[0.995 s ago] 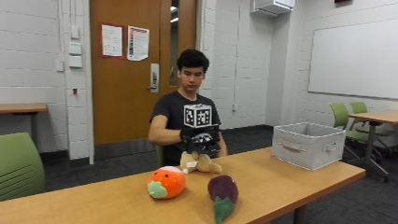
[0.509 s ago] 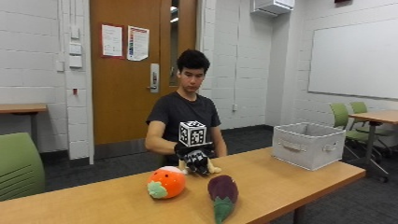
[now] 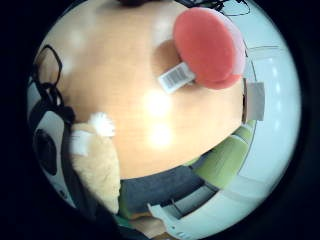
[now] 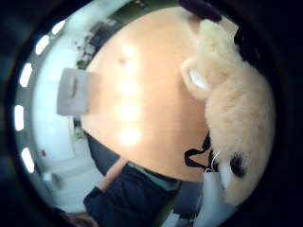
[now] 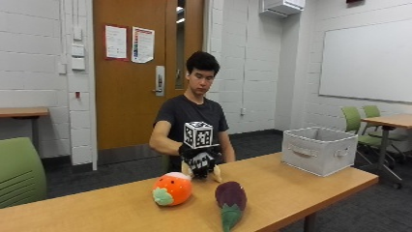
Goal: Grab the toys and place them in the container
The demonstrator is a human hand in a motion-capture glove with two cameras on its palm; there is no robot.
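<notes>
Outside view: a person sits behind the wooden surface point(image 5: 302, 181). The gloved right hand point(image 5: 201, 162) is down on a tan plush toy point(image 5: 213, 172) at the far edge of the surface, fingers curled over it; only the toy's pale limbs show beneath the glove. Whether the toy is lifted clear of the surface cannot be told.

The thumb-side palm view is filled along one side by the toy's cream fur, one ear and a dark eye, close against the palm.

An orange round plush point(image 5: 172, 189) lies at about 8 o'clock from the hand, near but apart. A purple eggplant plush point(image 5: 229, 199) lies at about 5 o'clock, nearer the front edge. The grey fabric container point(image 5: 320, 150) stands at 3 o'clock, well apart, upright, open-topped.
</notes>
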